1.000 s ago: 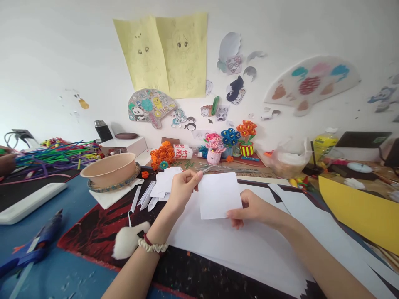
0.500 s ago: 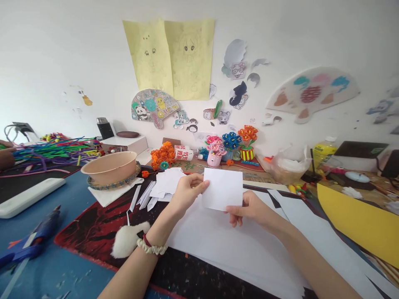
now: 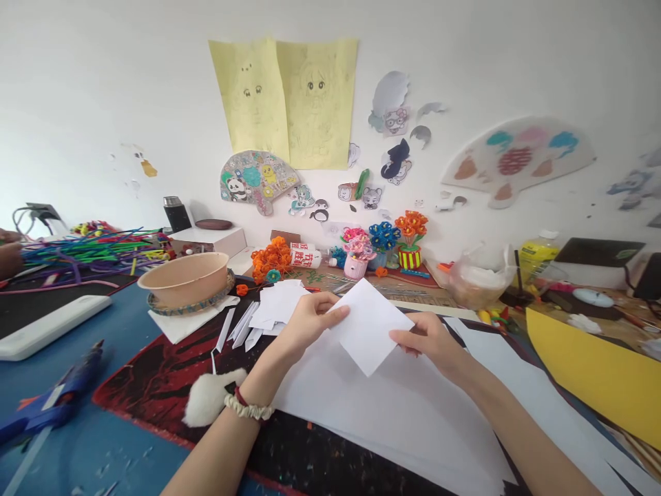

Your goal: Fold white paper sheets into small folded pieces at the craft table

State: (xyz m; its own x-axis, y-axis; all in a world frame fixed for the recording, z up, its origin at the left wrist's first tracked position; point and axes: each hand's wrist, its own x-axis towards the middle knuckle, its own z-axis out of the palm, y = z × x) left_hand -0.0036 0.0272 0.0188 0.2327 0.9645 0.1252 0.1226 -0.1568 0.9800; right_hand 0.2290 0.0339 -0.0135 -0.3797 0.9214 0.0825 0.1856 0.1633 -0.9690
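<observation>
A small white square of paper [image 3: 372, 329] is held in the air, turned so that one corner points down. My left hand [image 3: 315, 318] pinches its left corner between thumb and fingers. At the opposite corner my right hand [image 3: 428, 339] grips it, thumb on the front and fingers behind. Beneath both hands lie large white paper sheets [image 3: 382, 420] on a dark mat. To the left of my left hand are a pile of cut white paper pieces [image 3: 279, 304] and several folded paper strips [image 3: 244, 324].
At left are a blue glue gun [image 3: 62, 396], a beige bowl [image 3: 183, 279], a white bar-shaped case [image 3: 54, 326] and many pipe cleaners [image 3: 98, 246], with another person's hand [image 3: 10, 255] beside them. Pipe-cleaner flowers [image 3: 385, 235] stand at the back. Yellow card [image 3: 593, 372] lies at right.
The paper square has been turned from lying straight to a diamond position. My right hand has moved up and right, from its lower edge to its right corner.
</observation>
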